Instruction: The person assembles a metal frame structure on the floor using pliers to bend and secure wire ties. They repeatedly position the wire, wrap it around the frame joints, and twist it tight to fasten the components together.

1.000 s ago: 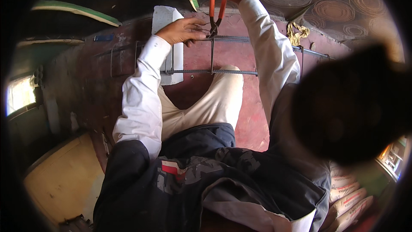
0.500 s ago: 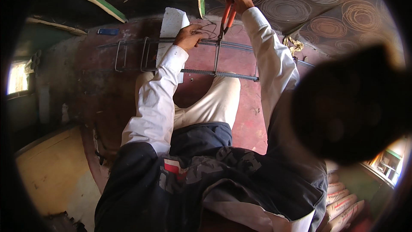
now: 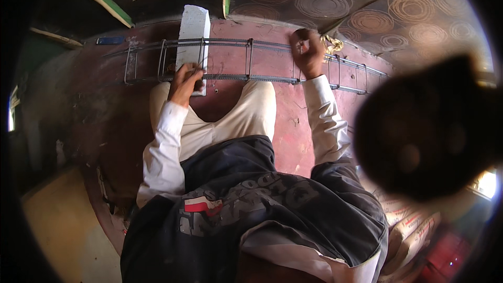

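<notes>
In front of my knees lies a long cage of steel rebar (image 3: 272,79) with square stirrups along it. My left hand (image 3: 184,85) is closed at the near bar, beside a white block (image 3: 193,26) under the cage. Thin dark binding wire (image 3: 207,65) sticks out from its fingers. My right hand (image 3: 309,55), a little blurred, is closed around the red-handled pincers (image 3: 303,46) above the right part of the cage. Only a bit of red shows there; the jaws are hidden. A stirrup (image 3: 249,58) stands between my two hands.
A yellowish crumpled cloth or strap (image 3: 332,43) lies beyond the cage on the right. At the far left is a flat blue object (image 3: 110,40). Patterned dark sheeting (image 3: 325,2) spreads at the back. Paper sacks (image 3: 414,233) are stacked at the lower right.
My right hand has pulled the pincers off the stirrup joint and moved right and nearer. My left hand has come back toward me and left, from the far bar to the near one.
</notes>
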